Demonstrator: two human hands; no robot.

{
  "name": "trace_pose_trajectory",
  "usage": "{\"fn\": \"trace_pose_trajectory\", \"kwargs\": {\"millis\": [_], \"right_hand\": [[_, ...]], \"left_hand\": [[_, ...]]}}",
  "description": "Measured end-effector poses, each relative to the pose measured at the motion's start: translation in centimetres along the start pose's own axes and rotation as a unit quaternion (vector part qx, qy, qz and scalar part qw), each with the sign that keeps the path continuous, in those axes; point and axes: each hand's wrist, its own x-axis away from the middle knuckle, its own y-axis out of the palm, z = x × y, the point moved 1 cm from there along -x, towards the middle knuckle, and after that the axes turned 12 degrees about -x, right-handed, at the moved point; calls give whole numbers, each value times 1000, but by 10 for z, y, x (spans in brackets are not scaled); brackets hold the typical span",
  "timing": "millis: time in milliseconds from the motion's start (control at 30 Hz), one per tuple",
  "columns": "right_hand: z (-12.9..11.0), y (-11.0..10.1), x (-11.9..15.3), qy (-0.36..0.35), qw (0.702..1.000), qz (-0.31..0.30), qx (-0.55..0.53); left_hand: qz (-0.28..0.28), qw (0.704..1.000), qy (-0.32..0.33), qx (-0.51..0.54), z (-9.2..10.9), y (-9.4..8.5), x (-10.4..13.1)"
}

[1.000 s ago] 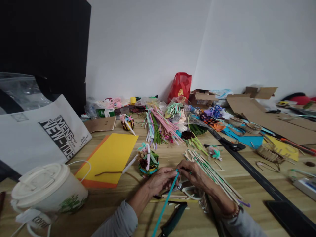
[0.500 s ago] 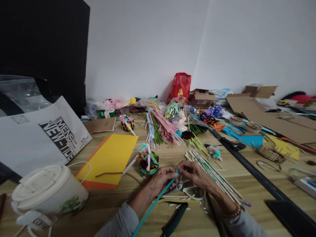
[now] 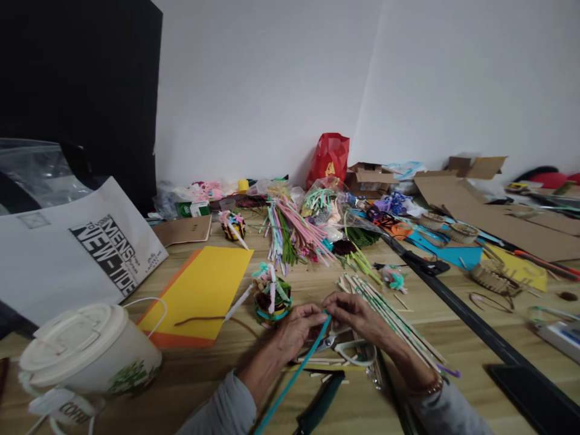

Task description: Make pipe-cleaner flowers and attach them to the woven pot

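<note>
Both hands meet above the table, pinching the upper end of a turquoise pipe cleaner (image 3: 294, 377) that trails down toward my body. My left hand (image 3: 296, 329) has thumb and fingertips closed on it, and my right hand (image 3: 351, 311) pinches the tip from the other side. Under the hands lie scissors with pale handles (image 3: 356, 353), partly hidden. Close to my left hand stands a small basket of coloured pipe cleaners (image 3: 272, 299). Thin sticks with green marks (image 3: 389, 317) lie beyond and beneath my right forearm. A dark-handled tool (image 3: 321, 402) rests below the hands.
At left are a lidded cup (image 3: 99, 350), a white paper bag (image 3: 81, 241) and yellow sheets (image 3: 203, 290). Bundled pipe cleaners (image 3: 294, 232) and a red bag (image 3: 330, 160) stand behind. A black strip (image 3: 457, 308), small woven baskets (image 3: 493, 278) and cardboard (image 3: 498, 217) occupy the right.
The fingertips have drawn closer over the pipe cleaner's tip, covering more of it. Its trailing end has swung slightly right. The view has shifted a little.
</note>
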Motion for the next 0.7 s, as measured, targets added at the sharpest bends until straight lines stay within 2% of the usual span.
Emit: {"fn": "trace_pose_trajectory", "kwargs": {"millis": [100, 200, 267, 333, 500, 700], "right_hand": [[1, 2, 0, 45, 998, 11, -33], [2, 5, 3, 106, 993, -44, -24], [2, 8, 4, 131, 989, -59, -31], [3, 11, 4, 132, 989, -46, -49], [5, 17, 5, 73, 992, 2, -100], [4, 9, 8, 90, 990, 53, -98]], "left_hand": [[21, 999, 19, 40, -1, 1, -3], [35, 995, 36, 81, -2, 3, -5], [44, 994, 42, 94, -2, 4, -6], [44, 993, 51, 98, -2, 6, -6], [34, 992, 54, 108, -1, 8, -5], [46, 992, 40, 107, 0, 9, -1]]}}
